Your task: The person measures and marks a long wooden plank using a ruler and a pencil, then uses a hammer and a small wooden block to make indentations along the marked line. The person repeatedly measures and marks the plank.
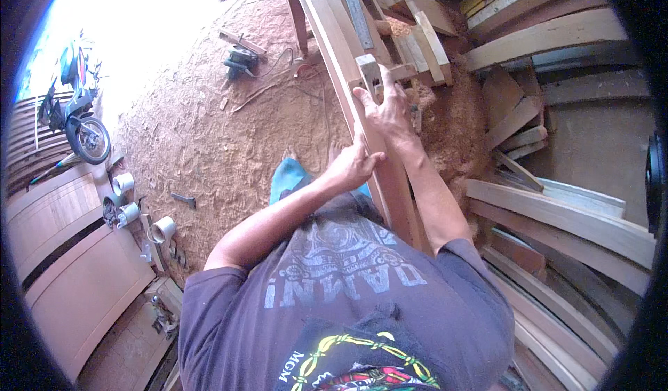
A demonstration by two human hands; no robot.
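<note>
A long pale board (387,175) runs from my body away across the wooden supports. My left hand (350,166) grips its left edge, thumb over the top and fingers along the side. Farther along, my right hand (391,113) is closed around what looks like a wooden marking gauge (366,69), a small upright block set against the board. My fingers hide part of the gauge. Beyond my right hand, a metal ruler or square (358,19) lies on the wood.
Offcuts (422,46) rest right of the board. Stacked timber (557,217) fills the right side. A green power tool (241,62) and its cord lie on the sawdust-covered ground. White cans (163,229), panels (83,273) and a motorbike (87,137) stand at left.
</note>
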